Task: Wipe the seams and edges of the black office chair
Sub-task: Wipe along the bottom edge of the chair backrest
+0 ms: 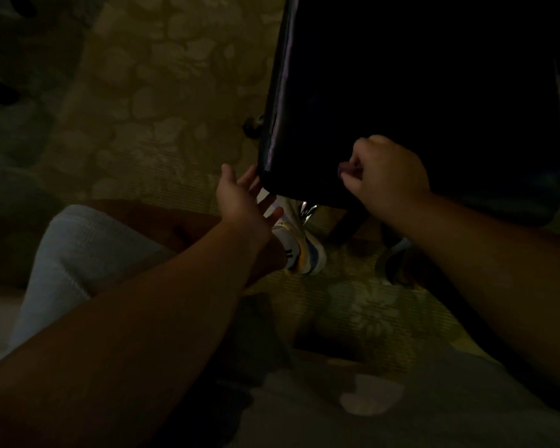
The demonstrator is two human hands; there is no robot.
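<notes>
A: Nearest to us, which grip are we reading first?

B: We are starting with the left hand (243, 195). Its fingers are spreading straight and released, holding nothing, with the fingertips (256, 181) just reaching the near left corner of the black office chair (401, 92).

A: And the other?

B: The right hand (385, 174) is lying a little farther in, over the chair's near edge. We are seeing its fingers curling into a clench, with something small and pale at the thumb; whether that is a cloth, we cannot tell in this dim light.

A: Where is the chair lying from both?

B: It is stretching ahead and to the right of us, its long glossy left edge seam (280, 92) running away from the left hand toward the top of the view. We are judging that the left hand is nearer that seam, while the right hand is sitting nearer the near edge.

A: Farthest out?

B: We are seeing a shoe (304, 250) beneath the chair and patterned carpet (175, 92) beyond.
</notes>
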